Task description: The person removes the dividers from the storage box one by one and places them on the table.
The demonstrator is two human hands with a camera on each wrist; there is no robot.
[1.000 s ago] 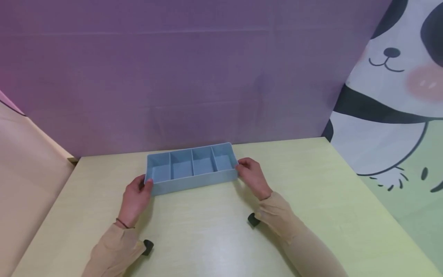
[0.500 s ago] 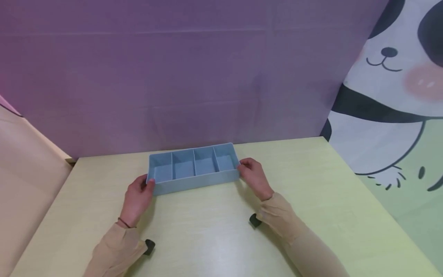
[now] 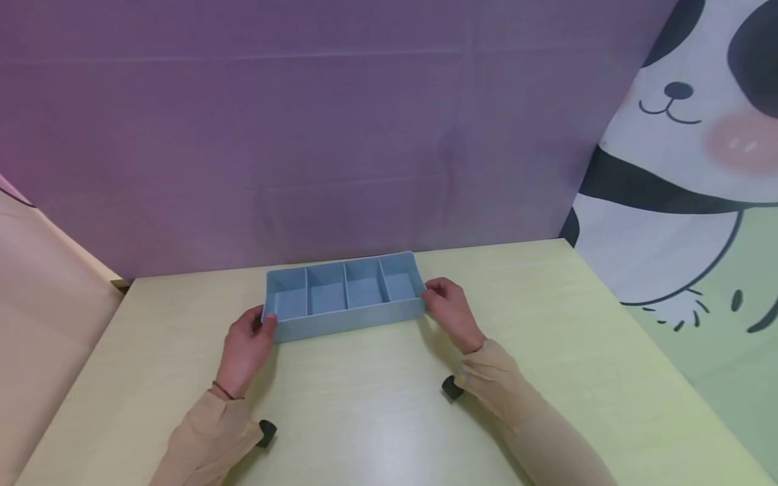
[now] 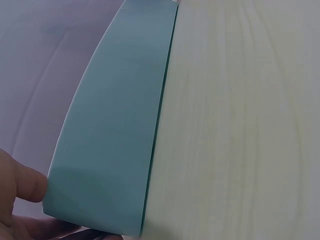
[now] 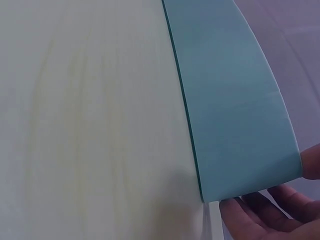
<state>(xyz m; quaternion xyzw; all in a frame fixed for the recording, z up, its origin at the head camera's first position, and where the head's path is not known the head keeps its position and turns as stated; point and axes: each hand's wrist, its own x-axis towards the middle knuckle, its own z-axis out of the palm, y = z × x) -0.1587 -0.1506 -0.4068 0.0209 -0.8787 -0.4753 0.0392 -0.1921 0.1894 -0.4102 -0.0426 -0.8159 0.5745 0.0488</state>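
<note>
A light blue divided tray (image 3: 349, 320) with several side-by-side compartments lies near the back of the table, slightly slanted. My left hand (image 3: 243, 351) grips its left end, thumb at the front corner of the rim and the other fingers around the end wall. At the opposite end my right hand (image 3: 452, 314) holds the right wall near the front corner. In the left wrist view the tray's long front wall (image 4: 112, 115) runs up from the hand, its lower edge along the tabletop. The right wrist view has the fingers (image 5: 245, 222) bent under the end wall, partly hidden.
The pale wooden table (image 3: 365, 405) reaches back to a purple cloth (image 3: 358, 135) close behind the tray. A panda-printed sheet (image 3: 675, 169) hangs on the right. Small black blocks (image 3: 452, 388) stick out at both sleeve cuffs, over the tabletop.
The tray and both hands have slid slightly to the right along the table. Both hands keep the same hold, and the head view has shifted a little.
</note>
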